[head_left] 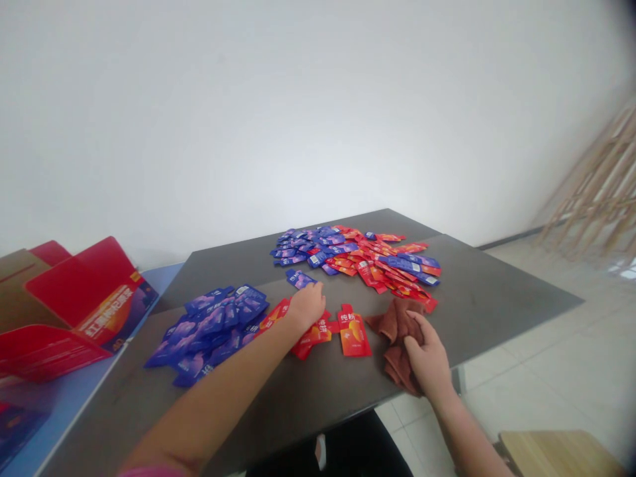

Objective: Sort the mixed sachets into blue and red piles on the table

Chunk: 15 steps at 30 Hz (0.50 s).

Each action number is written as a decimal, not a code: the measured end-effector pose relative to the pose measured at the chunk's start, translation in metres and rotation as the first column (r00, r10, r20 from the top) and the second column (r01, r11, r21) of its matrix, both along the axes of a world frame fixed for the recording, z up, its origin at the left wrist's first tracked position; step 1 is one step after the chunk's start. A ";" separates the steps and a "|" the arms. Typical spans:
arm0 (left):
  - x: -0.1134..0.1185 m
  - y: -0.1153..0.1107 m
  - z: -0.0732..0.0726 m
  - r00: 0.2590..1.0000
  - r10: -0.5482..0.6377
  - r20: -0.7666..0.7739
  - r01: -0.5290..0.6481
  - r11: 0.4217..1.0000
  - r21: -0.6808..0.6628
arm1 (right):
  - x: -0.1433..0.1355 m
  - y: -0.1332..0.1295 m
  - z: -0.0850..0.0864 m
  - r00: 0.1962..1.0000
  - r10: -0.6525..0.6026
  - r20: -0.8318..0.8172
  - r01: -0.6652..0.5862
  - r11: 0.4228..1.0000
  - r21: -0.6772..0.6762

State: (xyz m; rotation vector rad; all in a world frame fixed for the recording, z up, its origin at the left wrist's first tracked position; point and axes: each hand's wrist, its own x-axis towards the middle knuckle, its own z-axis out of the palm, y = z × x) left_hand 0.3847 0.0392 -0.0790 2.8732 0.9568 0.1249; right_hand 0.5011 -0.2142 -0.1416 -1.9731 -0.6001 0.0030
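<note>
My left hand [307, 305] is closed at the near end of a blue pouch [299, 279], its fingertips partly hidden. Beneath that forearm lie several red pouches [314, 336], partly covered by the arm. My right hand [426, 354] grips a crumpled brown cloth [395, 324] near the front right edge of the table. Between the hands, a single red pouch [353, 333] with an orange picture lies flat. To the left spreads a heap of blue pouches [211, 328].
A dark grey table [477, 291] carries a large mixed pile of red and blue pouches [358, 255] toward the back. At the left, an open red carton [84, 298] sits on a blue surface. A wooden stool [556, 450] stands at the lower right, wooden slats [596, 179] farther back.
</note>
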 end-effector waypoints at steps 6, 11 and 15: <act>0.014 0.070 -0.010 0.971 0.168 -0.170 -0.164 0.986 0.034 | -0.006 0.001 -0.013 0.975 0.077 0.211 -0.056 0.993 -0.106; 0.022 0.084 -0.013 0.964 0.130 -0.232 -0.130 0.991 0.018 | -0.006 -0.001 -0.015 0.968 0.094 0.232 -0.070 0.991 -0.111; 0.022 0.077 -0.011 0.964 0.126 -0.236 -0.132 0.991 -0.012 | -0.006 -0.001 -0.017 0.965 0.099 0.243 -0.075 0.991 -0.109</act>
